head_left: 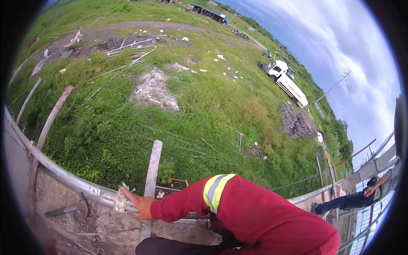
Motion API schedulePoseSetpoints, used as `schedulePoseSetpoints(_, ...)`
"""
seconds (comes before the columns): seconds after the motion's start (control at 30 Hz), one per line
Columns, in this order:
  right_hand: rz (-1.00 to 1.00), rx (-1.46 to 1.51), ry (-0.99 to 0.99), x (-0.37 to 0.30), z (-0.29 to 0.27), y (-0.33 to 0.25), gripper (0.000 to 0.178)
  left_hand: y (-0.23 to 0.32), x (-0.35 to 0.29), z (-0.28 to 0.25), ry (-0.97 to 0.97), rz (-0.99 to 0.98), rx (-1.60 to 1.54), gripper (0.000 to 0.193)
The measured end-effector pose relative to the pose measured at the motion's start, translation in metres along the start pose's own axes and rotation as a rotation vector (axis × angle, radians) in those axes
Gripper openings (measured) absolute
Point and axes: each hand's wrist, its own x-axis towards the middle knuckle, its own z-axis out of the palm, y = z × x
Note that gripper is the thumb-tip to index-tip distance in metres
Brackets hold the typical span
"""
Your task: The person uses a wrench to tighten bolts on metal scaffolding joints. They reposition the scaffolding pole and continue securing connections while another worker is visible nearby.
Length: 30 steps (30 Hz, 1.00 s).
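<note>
White truck [291,87] on grass [229,100], gray pile [296,122] near it; green-roofed shed [207,10] far off.

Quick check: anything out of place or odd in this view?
A hammer seems to lie loose below the pipe, left of the person's hand; no hand holds it. White litter dots the grass. The truck looks tilted, but the utility pole leans likewise, so that's probably the camera angle.

Crimson colours my sleeve [272,216], its silver reflective band [216,192] edged in fluorescent yellow; my trousers [176,246] show dark, the scaffold pipe [72,180] silver-grey, the truck [292,88] white, the grass [199,123] green.
</note>
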Motion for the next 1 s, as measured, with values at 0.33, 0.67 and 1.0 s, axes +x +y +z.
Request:
schedulePoseSetpoints(0.33, -0.075, -0.02, 0.123, 0.004, 0.006, -0.004, 0.101, -0.109, -0.192, 0.093, -0.659, -0.157, -0.192, 0.031)
schedulePoseSetpoints(0.67, -0.079, -0.084, 0.146, 0.004, 0.011, -0.007, 0.102, 0.148, -0.072, -0.077, 0.236, -0.033, -0.128, 0.026)
schedulePoseSetpoints(1.0, -0.024, -0.076, 0.137, 0.006, 0.009, -0.003, 0.099, 0.465, -0.032, -0.025, 0.04, 0.628, 0.24, 0.032)
